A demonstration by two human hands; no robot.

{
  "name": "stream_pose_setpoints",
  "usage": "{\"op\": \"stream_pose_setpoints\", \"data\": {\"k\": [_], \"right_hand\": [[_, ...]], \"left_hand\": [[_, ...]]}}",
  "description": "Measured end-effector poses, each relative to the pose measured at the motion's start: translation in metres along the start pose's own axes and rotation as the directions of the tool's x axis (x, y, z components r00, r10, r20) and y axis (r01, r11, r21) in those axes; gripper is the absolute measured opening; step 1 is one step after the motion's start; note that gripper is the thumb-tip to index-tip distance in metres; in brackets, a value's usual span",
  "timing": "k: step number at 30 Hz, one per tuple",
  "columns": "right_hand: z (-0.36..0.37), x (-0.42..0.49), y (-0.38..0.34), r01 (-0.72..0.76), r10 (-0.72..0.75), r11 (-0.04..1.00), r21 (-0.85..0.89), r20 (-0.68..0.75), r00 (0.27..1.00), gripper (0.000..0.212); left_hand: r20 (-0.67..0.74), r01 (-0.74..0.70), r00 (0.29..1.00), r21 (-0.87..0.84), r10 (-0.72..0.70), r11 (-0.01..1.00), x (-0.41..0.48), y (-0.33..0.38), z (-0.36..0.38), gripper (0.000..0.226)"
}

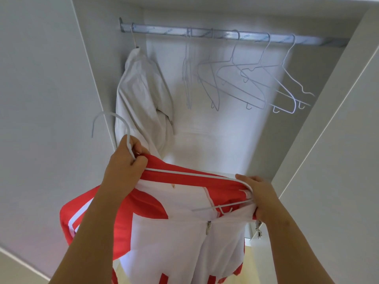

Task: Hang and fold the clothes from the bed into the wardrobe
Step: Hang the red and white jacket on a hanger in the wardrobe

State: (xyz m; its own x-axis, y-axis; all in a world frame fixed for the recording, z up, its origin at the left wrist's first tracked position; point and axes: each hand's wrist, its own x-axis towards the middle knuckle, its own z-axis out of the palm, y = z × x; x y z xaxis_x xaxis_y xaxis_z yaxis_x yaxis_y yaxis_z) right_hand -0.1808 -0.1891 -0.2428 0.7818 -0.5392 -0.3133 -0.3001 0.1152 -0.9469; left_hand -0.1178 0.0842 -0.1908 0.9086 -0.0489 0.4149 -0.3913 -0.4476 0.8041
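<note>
A red and white zip jacket [184, 218] hangs on a white wire hanger [110, 119] that I hold up in front of the open wardrobe. My left hand [125, 158] grips the hanger's neck together with the red collar. My right hand [260, 193] pinches the far end of the hanger and the jacket's shoulder. The hanger's hook stands free, well below the metal rail [225, 34]. A white garment [141, 95] hangs at the rail's left end.
Several empty white wire hangers [252, 83] hang along the middle and right of the rail. The wardrobe's white side panels [92, 58] frame the opening, and a door [338, 119] stands open at the right. Between the white garment and the empty hangers is a gap.
</note>
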Motion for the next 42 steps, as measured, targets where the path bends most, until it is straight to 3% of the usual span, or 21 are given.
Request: {"op": "stream_pose_setpoints", "data": {"k": [4, 9, 12, 15, 17, 19, 22, 24, 27, 30, 32, 34, 36, 39, 42], "right_hand": [[0.005, -0.002, 0.004, 0.184, -0.297, 0.913, -0.365, -0.284, 0.912, 0.023], [0.028, -0.012, -0.002, 0.298, -0.429, 0.882, -0.366, -0.356, 0.830, 0.023], [0.038, -0.018, -0.005, 0.358, -0.425, 0.888, -0.289, -0.219, 0.878, 0.025], [0.043, -0.022, -0.005, 0.371, -0.366, 0.877, -0.305, 0.074, 0.928, 0.021], [0.045, -0.023, -0.006, 0.381, -0.325, 0.875, -0.300, 0.222, 0.919, 0.021], [0.041, -0.021, -0.007, 0.406, -0.346, 0.851, -0.332, 0.226, 0.911, 0.023], [0.028, -0.016, -0.009, 0.403, -0.430, 0.839, -0.364, 0.009, 0.903, 0.021], [0.027, -0.016, -0.011, 0.425, -0.457, 0.848, -0.315, -0.032, 0.889, 0.023], [0.037, -0.025, -0.013, 0.503, -0.466, 0.830, -0.241, 0.194, 0.863, 0.031], [0.049, -0.036, -0.015, 0.566, -0.423, 0.795, -0.216, 0.471, 0.774, 0.031], [0.051, -0.042, -0.016, 0.559, -0.445, 0.817, -0.140, 0.464, 0.766, 0.020], [0.048, -0.038, -0.017, 0.640, -0.590, 0.726, -0.250, 0.250, 0.768, 0.012], [0.043, -0.032, -0.019, 0.630, -0.687, 0.575, -0.522, 0.111, 0.718, 0.015], [0.043, -0.028, -0.016, 0.563, -0.639, 0.374, -0.737, 0.234, 0.732, 0.036], [0.053, -0.032, -0.015, 0.585, -0.617, 0.284, -0.760, 0.322, 0.718, 0.036]], "left_hand": [[0.077, -0.052, 0.996, 0.144, 0.041, 0.988, -0.005, 0.010, 0.007, 0.034], [0.232, -0.235, 0.960, 0.362, 0.157, 0.902, -0.029, 0.029, 0.050, 0.026], [0.116, -0.131, 0.989, 0.368, 0.095, 0.920, -0.029, 0.026, 0.067, 0.015], [-0.074, 0.019, 0.997, 0.326, 0.006, 0.945, -0.019, 0.022, 0.067, 0.016], [-0.159, 0.056, 0.987, 0.313, -0.006, 0.948, -0.014, 0.020, 0.063, 0.017], [-0.204, 0.066, 0.979, 0.303, -0.003, 0.951, -0.008, 0.018, 0.058, 0.017], [-0.251, 0.085, 0.968, 0.273, -0.014, 0.958, -0.002, 0.018, 0.054, 0.015], [-0.240, 0.056, 0.971, 0.262, 0.009, 0.963, -0.004, 0.024, 0.058, 0.015], [-0.102, -0.027, 0.993, 0.234, 0.052, 0.972, -0.012, 0.032, 0.074, 0.015], [-0.013, -0.073, 0.997, 0.203, 0.077, 0.976, -0.013, 0.031, 0.080, 0.022], [-0.024, -0.077, 0.996, 0.165, 0.082, 0.983, -0.010, 0.029, 0.075, 0.032], [-0.039, -0.090, 0.995, 0.154, 0.097, 0.984, -0.008, 0.029, 0.068, 0.038], [-0.047, -0.097, 0.993, 0.147, 0.105, 0.984, -0.007, 0.029, 0.062, 0.041], [-0.048, -0.093, 0.994, 0.112, 0.099, 0.989, -0.008, 0.031, 0.058, 0.041], [0.015, -0.104, 0.995, 0.042, 0.103, 0.994, -0.015, 0.035, 0.060, 0.036]]}}
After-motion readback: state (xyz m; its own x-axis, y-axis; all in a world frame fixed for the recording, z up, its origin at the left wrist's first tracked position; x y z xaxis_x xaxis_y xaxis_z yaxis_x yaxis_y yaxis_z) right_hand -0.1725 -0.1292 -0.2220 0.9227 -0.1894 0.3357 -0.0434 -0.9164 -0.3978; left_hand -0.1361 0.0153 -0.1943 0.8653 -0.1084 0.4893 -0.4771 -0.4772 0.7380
